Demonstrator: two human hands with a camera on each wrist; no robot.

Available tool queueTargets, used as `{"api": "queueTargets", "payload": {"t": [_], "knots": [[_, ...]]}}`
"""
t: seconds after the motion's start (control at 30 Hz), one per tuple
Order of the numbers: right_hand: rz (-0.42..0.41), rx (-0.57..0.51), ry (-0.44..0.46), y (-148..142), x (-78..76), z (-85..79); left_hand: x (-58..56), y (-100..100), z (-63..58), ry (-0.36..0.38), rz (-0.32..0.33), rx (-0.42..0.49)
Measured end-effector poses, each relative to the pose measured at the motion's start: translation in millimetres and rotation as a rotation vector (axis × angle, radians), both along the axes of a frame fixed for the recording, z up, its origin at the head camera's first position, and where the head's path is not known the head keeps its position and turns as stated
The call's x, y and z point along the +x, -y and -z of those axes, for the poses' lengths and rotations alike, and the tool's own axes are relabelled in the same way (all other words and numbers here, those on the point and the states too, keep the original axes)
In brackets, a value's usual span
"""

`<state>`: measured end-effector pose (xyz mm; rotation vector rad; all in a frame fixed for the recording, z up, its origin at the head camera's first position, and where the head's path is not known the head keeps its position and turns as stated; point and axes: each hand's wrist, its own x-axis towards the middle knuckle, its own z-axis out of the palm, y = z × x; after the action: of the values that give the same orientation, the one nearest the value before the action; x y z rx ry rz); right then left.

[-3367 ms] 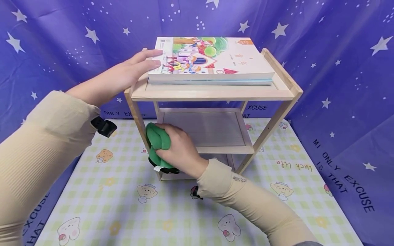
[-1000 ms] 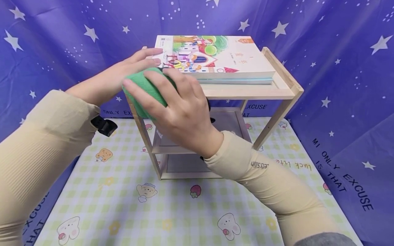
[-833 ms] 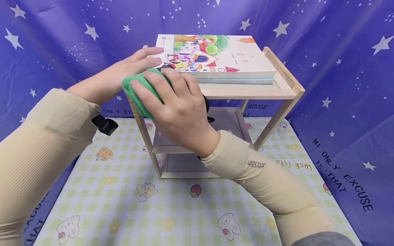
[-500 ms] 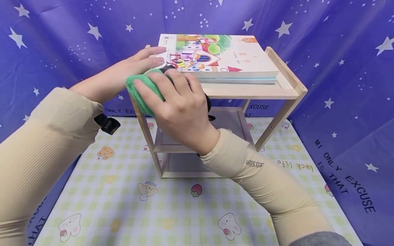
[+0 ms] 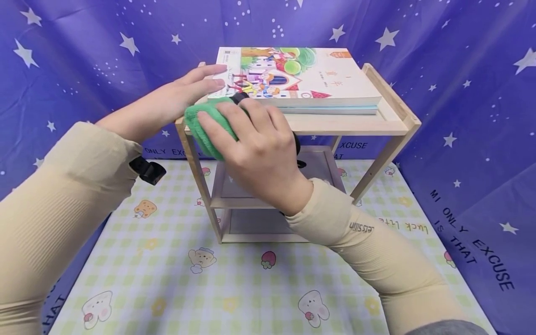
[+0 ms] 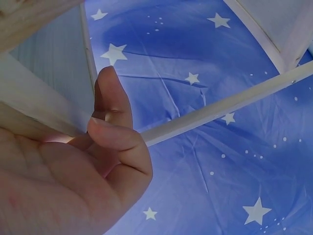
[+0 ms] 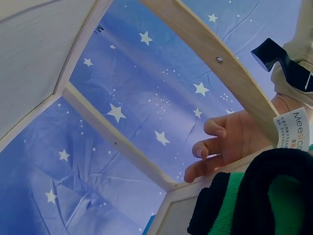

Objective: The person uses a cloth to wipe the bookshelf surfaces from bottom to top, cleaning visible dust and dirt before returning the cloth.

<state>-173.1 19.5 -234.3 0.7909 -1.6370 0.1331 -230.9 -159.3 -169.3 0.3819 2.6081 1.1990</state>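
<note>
My right hand (image 5: 259, 149) holds a folded green cloth (image 5: 205, 130) with black edging against the front left corner of a wooden three-tier shelf (image 5: 356, 126). The fingers lie spread over the cloth; the thumb is hidden behind it. My left hand (image 5: 167, 104) grips the left side of the top tier, with two digits reaching over the edge of the books (image 5: 331, 79). In the left wrist view the other fingers (image 6: 122, 142) curl beneath the top board. The right wrist view shows the cloth's black border (image 7: 264, 181) and white label (image 7: 292, 129).
The stacked books lie flat on the top tier. Below are the grey-panelled middle tier (image 5: 234, 186) and bottom tier (image 5: 255, 222). The shelf stands on a checked tablecloth (image 5: 234, 288), with a blue star-patterned curtain (image 5: 418, 28) around the back and sides.
My right hand has risen with the cloth from the left post near the middle tier to the top front corner. Over the last half second it slides slightly right. The left hand stays put.
</note>
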Motion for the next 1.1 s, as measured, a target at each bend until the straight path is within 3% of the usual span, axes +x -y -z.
{"api": "queueTargets", "payload": {"t": [0.37,0.73,1.1], "knots": [[0.013,-0.01,0.012,-20,2.3,-0.9,-0.2,-1,0.2,0.046,0.021,0.093],[0.014,-0.031,0.111,-48,8.1,1.0,-2.2,-3,-0.7,0.035,-0.003,0.062],[0.019,-0.066,0.151,-71,9.5,3.7,-2.2,-5,-0.7,0.046,-0.016,0.073]]}}
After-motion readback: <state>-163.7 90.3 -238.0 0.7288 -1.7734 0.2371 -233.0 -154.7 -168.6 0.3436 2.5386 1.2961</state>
